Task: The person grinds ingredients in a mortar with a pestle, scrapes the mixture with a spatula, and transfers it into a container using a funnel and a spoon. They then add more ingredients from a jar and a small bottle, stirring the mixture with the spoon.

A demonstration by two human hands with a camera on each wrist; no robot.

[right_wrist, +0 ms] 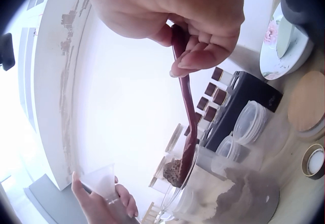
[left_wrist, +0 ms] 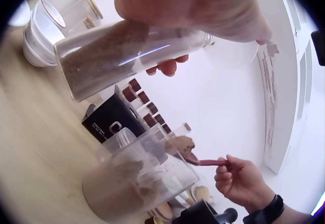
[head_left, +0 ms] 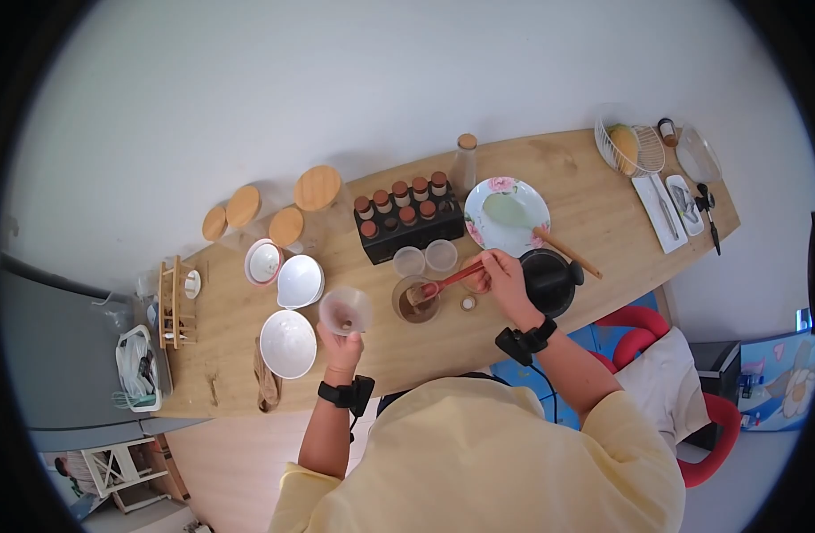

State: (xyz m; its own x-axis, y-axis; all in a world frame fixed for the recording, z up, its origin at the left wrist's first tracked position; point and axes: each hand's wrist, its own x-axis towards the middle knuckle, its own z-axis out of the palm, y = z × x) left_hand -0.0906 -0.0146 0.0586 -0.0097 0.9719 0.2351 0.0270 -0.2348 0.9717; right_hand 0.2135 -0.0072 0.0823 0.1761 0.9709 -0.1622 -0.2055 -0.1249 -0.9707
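My left hand point(head_left: 341, 348) point(left_wrist: 193, 5) holds a clear glass bottle point(left_wrist: 122, 56) of brown powder, its fingers curled round it. A translucent funnel point(head_left: 345, 311) point(right_wrist: 101, 181) sits at the bottle's mouth. In the right wrist view, my right hand point(head_left: 505, 284) point(right_wrist: 177, 10) grips the handle of a dark red spoon point(head_left: 443, 282) point(right_wrist: 188, 107). Brown powder point(left_wrist: 180, 145) point(right_wrist: 173, 172) is heaped in the spoon's bowl, at the rim of a wide clear jar point(head_left: 416, 299) point(left_wrist: 117, 193) that stands on the table with more brown powder inside.
Behind the jar are two clear cups point(head_left: 409, 261) and a black rack point(head_left: 412, 233) of small bottles. White bowls point(head_left: 288, 344) stand left of the funnel. Rightward are a black pot point(head_left: 549, 282) and a floral plate point(head_left: 532, 200). Wooden-lidded jars point(head_left: 318, 187) line the back.
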